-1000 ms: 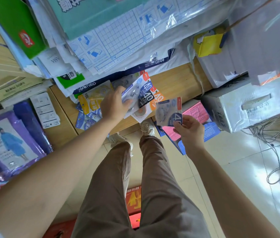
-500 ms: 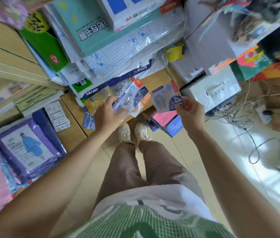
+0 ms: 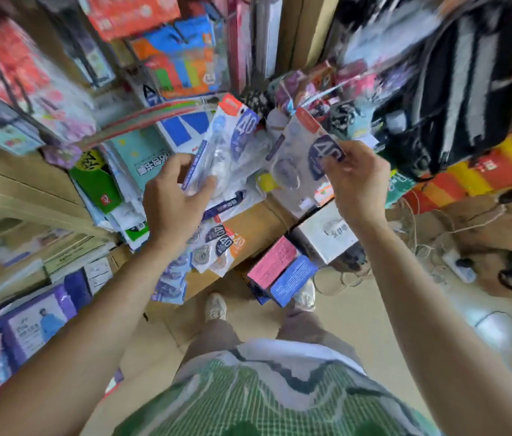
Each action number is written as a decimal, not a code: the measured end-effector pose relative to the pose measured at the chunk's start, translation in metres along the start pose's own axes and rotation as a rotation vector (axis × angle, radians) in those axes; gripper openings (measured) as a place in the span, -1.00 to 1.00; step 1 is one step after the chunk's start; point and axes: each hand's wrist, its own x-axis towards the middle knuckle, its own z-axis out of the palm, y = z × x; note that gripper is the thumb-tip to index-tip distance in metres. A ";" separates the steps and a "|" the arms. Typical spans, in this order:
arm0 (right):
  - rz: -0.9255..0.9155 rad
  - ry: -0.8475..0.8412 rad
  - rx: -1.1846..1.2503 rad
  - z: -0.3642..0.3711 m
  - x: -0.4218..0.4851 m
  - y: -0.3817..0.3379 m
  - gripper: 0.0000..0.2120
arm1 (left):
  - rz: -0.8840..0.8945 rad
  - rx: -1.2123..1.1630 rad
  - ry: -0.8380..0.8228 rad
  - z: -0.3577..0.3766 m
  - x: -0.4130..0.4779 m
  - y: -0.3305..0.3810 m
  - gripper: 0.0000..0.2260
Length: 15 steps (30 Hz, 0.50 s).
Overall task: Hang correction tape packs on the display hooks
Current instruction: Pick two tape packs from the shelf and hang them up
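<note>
Green checked shirt [image 3: 267,401] nearest, shoes on the tiled floor [image 3: 358,325] below. Up ahead, left hand [image 3: 174,196] clamped on a bunch of correction tape packs [image 3: 232,146], right hand [image 3: 358,180] pinching a single pack [image 3: 305,152] just beside. More loose packs [image 3: 217,250] on the wooden shelf [image 3: 258,218] beneath. Beyond, blurred hanging goods [image 3: 182,61].

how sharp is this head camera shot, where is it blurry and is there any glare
Head view: strong motion blur smears the hanging goods along the top and the black bag; left hand, right hand and their correction tape packs are softer but readable; wide-angle bending at edges; glare on the floor.
</note>
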 end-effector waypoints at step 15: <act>-0.623 -0.065 0.288 -0.113 0.153 -0.180 -0.89 | 0.246 -0.139 0.529 -0.075 0.084 0.220 -0.80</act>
